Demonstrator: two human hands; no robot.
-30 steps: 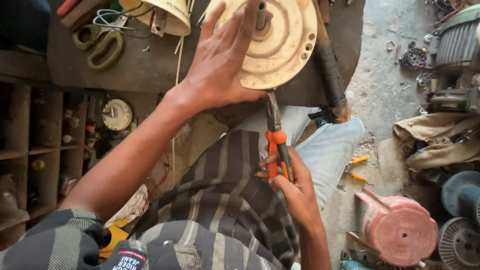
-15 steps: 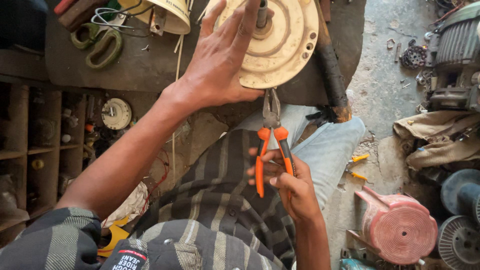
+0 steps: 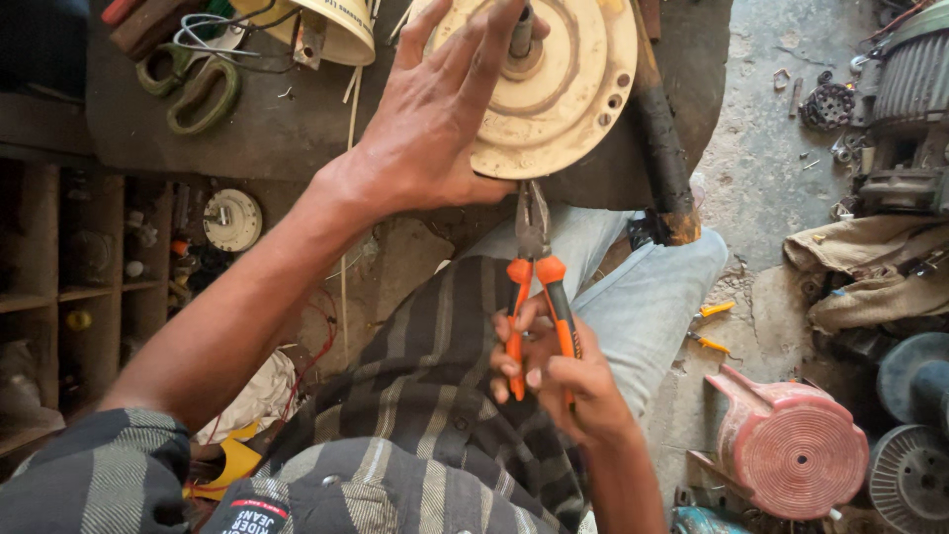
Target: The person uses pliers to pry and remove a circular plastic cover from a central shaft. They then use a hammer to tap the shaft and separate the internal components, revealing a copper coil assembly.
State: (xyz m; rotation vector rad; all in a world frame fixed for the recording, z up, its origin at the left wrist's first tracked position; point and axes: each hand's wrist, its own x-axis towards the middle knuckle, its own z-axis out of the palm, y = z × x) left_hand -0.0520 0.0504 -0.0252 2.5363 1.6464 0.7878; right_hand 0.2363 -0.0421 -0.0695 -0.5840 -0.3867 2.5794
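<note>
The pliers' orange handles [image 3: 539,316] have closed under the cream disc [image 3: 554,89].

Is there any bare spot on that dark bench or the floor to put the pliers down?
On the dark bench, a bare strip lies between the green-handled scissors and the left hand pressing the cream disc. The concrete floor right of the black-handled tool is fairly open. The far right is crowded with motor parts.

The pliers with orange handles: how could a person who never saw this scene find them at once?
Start at the round cream metal disc under the left hand on the dark bench. Just below its near edge, the pliers point their grey nose up at it, gripped by the right hand. No other tool here has bright orange handles.
</note>
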